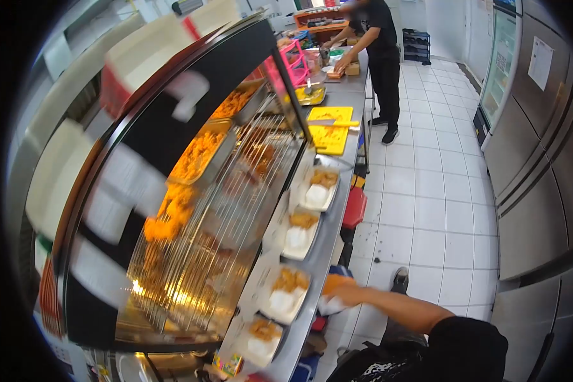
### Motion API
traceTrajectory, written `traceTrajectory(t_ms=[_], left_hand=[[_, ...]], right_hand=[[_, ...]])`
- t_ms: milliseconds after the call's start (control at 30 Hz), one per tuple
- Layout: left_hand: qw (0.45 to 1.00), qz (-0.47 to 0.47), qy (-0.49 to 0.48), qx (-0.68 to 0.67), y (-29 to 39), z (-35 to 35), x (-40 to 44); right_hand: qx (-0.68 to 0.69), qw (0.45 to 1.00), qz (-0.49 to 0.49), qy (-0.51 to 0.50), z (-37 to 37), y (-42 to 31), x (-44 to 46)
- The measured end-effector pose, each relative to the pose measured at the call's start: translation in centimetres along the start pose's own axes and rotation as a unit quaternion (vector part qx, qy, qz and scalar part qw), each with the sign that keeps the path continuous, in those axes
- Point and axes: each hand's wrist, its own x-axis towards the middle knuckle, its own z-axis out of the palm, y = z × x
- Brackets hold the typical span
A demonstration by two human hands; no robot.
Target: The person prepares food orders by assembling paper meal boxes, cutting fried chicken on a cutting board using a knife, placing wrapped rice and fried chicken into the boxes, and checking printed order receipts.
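Note:
My right hand (344,294) reaches across beside the counter's edge, smeared by motion. Next to it is a blurred orange thing (337,281), with something whitish below; whether the hand grips either cannot be told. My left hand does not show clearly; only a blurred patch lies at the bottom edge near a small colourful packet (229,364). Along the steel counter stand several open white food boxes. The nearest box (261,347) holds white rice and browned, fried-looking pieces, and so does the box behind it (285,298).
A glass-fronted warmer (191,254) with wire racks and trays of orange fried food stands left. A knife (331,122) lies on a yellow cutting board (328,143). Another person (382,51) works at the counter's far end. Steel refrigerators (535,140) line the right side.

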Motion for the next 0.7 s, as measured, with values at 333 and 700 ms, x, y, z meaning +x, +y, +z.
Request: traceTrajectory(t_ms=[333, 700], left_hand=[[0.996, 0.053, -0.065, 0.006, 31.9, 17.6, 15.7], [0.989, 0.067, -0.125, -0.036, 52.5, 28.1, 34.6]], right_hand=[[0.057, 0.838, 0.220, 0.496, -52.5, 21.4, -20.1], [0.273, 0.854, -0.039, 0.441, -86.4, 19.9, -1.1]])
